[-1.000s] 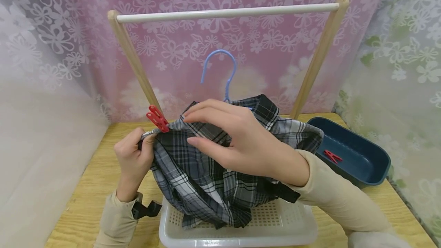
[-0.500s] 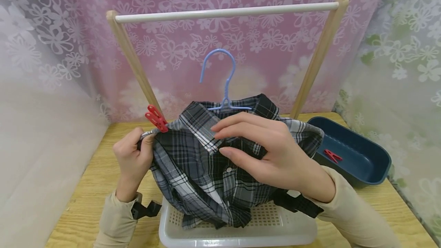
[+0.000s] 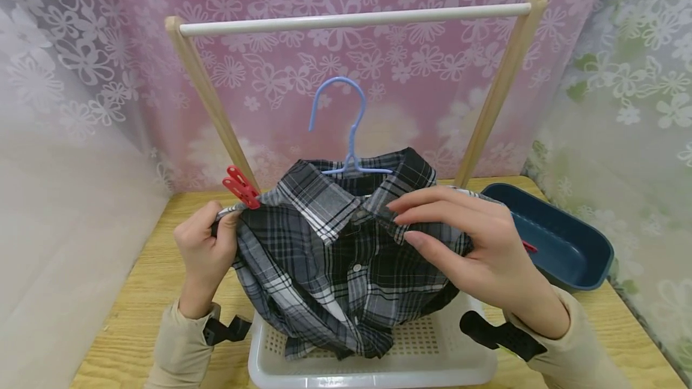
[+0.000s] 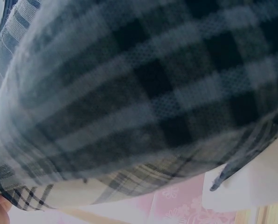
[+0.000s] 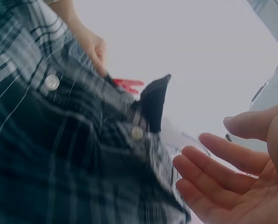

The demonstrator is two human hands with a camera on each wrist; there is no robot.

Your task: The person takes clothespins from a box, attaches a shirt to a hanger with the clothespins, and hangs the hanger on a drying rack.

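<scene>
The plaid shirt (image 3: 346,257) sits on the blue hanger (image 3: 346,137), above the white basket (image 3: 432,359). One red clothespin (image 3: 240,188) is on; left hand (image 3: 205,257) pinches that shoulder, right hand (image 3: 481,251) hovers open; rail (image 3: 351,18) bare.

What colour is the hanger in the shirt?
Light blue; the hanger shows best in the head view.

A wooden drying rack (image 3: 346,17) stands behind; a navy tub (image 3: 562,239) sits beside a white basket (image 3: 378,365).
</scene>
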